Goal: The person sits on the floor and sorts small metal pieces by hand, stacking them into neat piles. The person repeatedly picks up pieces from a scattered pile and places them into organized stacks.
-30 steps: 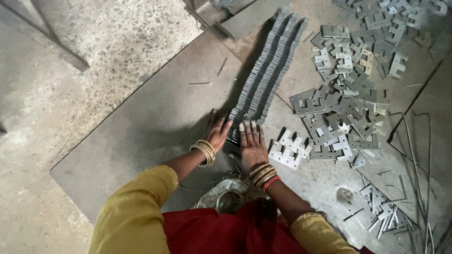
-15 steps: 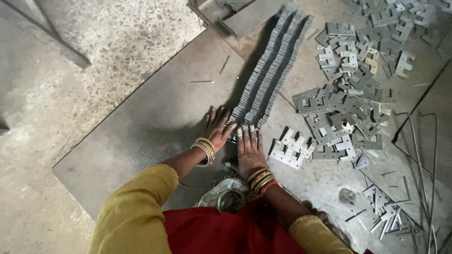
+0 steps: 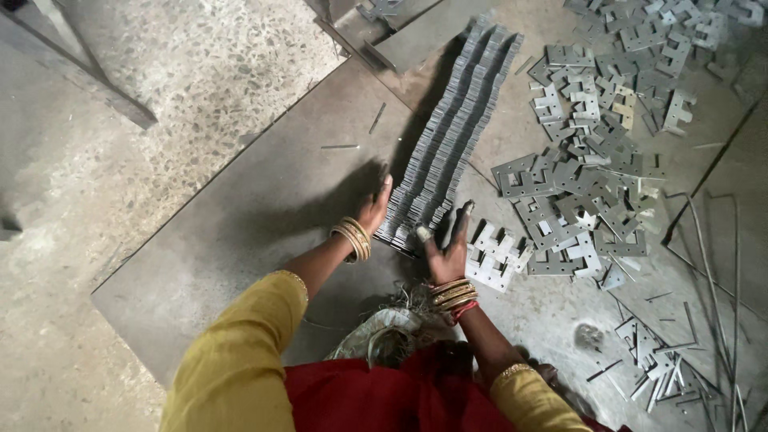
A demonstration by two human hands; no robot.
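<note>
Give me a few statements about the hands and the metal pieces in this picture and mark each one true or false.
1. Both hands are at the near end of the long row of stacked metal plates. True.
2. The left hand holds a hammer. False: it rests against the row's side, no tool.
3. Loose metal plates lie scattered right of the row. True.
4. The right hand is gloved. False: it is bare, with bangles at the wrist.

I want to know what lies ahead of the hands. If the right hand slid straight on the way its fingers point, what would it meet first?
Probably the long row of stacked metal plates: the right hand points up along its near end, though depth is unclear.
</note>
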